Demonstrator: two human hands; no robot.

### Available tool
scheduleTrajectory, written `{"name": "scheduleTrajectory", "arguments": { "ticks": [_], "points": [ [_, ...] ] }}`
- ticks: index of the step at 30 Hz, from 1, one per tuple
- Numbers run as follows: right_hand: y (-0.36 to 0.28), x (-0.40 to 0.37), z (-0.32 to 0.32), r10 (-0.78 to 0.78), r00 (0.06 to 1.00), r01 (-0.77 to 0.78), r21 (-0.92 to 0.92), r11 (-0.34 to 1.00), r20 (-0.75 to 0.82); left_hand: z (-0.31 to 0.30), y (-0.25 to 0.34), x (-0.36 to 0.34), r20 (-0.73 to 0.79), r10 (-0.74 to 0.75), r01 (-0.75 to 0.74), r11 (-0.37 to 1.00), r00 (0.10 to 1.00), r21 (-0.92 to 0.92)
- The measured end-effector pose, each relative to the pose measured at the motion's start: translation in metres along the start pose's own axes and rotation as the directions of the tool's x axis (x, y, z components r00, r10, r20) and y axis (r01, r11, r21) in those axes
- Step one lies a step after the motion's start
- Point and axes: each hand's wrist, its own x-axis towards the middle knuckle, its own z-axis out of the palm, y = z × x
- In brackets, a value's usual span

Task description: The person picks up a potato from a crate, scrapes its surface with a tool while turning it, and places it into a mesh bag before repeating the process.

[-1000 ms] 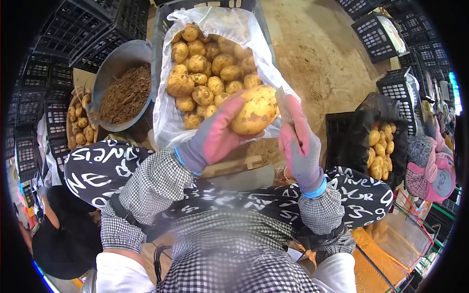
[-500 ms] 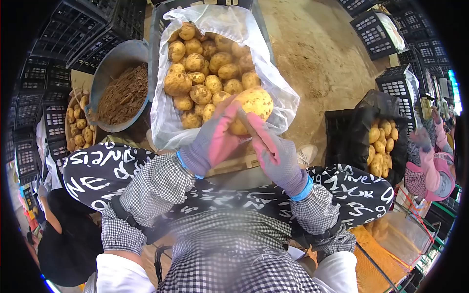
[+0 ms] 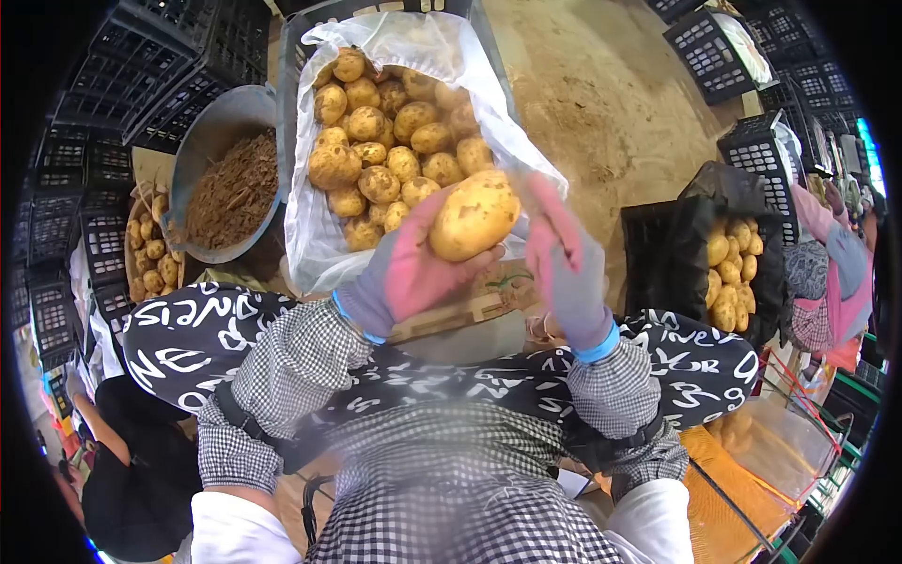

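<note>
Potato point(image 3: 474, 216) rests in grip of raised left hand point(image 3: 411, 271); right hand point(image 3: 564, 258) upright, seemingly open.

Right hand point(image 3: 564, 263) — off the potato point(image 3: 474, 218)

The potato point(image 3: 474, 218) is seen matt and rough (soil-flecked); the liner point(image 3: 315, 240) is made of glossy thin plastic.

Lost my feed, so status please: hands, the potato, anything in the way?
Left hand shut on potato. Right hand beside it, grip unclear. Lined crate of potatoes just beyond, nothing between.
</note>
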Motion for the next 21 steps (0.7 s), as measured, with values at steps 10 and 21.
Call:
{"name": "scheduleTrajectory", "arguments": {
  "ticks": [10,21],
  "points": [
    [-0.013,0.007,0.010,0.203,0.978,-0.198,0.096,0.976,-0.047,0.016,0.022,-0.018,0.067,-0.212,0.203,0.973,0.975,0.112],
    [0.015,0.002,0.007,0.111,0.986,-0.124,-0.101,0.987,-0.127,-0.012,0.006,-0.007,0.248,0.128,-0.267,0.674,0.960,0.689]
  ]
}}
